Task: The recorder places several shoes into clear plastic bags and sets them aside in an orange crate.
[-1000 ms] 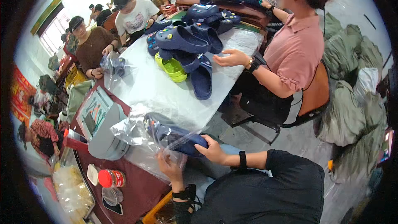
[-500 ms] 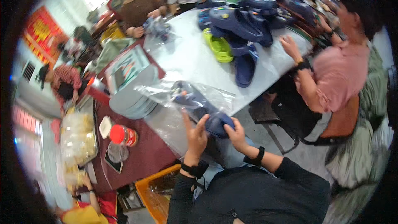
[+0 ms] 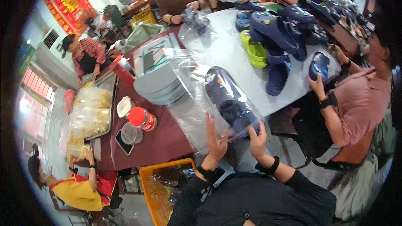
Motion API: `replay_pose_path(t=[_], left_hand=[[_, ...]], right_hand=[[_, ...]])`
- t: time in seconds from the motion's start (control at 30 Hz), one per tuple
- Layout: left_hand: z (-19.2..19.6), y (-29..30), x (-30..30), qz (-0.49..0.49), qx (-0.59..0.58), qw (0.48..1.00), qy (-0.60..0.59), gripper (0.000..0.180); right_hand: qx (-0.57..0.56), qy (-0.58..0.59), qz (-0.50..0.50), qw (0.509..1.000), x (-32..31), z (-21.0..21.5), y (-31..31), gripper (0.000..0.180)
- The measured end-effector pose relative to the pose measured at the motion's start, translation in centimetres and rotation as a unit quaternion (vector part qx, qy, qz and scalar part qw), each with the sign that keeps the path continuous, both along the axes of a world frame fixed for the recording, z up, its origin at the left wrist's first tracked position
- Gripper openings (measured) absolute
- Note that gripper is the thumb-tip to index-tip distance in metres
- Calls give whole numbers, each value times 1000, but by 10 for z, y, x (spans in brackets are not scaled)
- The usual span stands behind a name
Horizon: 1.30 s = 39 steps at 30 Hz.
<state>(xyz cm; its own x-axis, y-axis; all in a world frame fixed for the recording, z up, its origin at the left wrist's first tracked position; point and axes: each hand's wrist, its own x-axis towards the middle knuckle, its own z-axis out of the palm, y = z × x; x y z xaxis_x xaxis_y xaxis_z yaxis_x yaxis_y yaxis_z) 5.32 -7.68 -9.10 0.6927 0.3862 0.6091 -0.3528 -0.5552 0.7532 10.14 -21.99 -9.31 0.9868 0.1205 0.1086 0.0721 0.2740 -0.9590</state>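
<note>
A clear plastic bag [image 3: 184, 79] lies around navy clogs [image 3: 222, 87] with small charms on them, in front of me over the table's near edge. My right hand [image 3: 258, 141] grips the bagged clogs at their near right end, thumb on top. My left hand [image 3: 215, 141] is at the bag's near left side, its fingers stretched out and apart against the film. Beyond the bag, loose navy clogs [image 3: 274, 27] are heaped on the white tabletop, with a lime green clog [image 3: 254, 49] beside them.
Left of the bag sit grey stacked plates [image 3: 161, 88], a red-lidded jar [image 3: 143, 118], a clear cup [image 3: 132, 134] and a phone [image 3: 124, 142]. An orange crate [image 3: 146, 184] stands below. At right, a person in pink [image 3: 356, 96] holds a clog; others work across the table.
The bagged clogs have turned flatter, with the bag smoothed over them. My left fingers still stretch apart. The person at right now holds a clog. The whole view has shifted.
</note>
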Motion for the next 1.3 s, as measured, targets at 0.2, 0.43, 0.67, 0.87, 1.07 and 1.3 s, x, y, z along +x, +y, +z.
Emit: replay_pose_path(t=[0.2, 0.43, 0.67, 0.87, 1.07, 1.3], left_hand=[[-74, 56, 23, 69, 165, 978, 104, 66], [-113, 44, 19, -78, -365, 893, 250, 28], [-74, 23, -9, -126, -363, 886, 260, 27], [-91, 27, -10, -98, -464, 831, 291, 33], [-76, 20, 3, 140, -323, 917, 187, 47], [-33, 38, 0, 57, -90, 992, 71, 55]], right_hand=[[-32, 10, 16, 999, -4, 2, 13, 35], [-34, 22, 66, 997, -14, 0, 34, 34], [-131, -40, 53, 989, -13, -6, 42, 42], [-204, -61, 45, 976, -5, -18, 46, 36], [-206, -20, 27, 978, 0, -20, 41, 40], [-237, -104, -20, 966, -2, -23, 46, 45]])
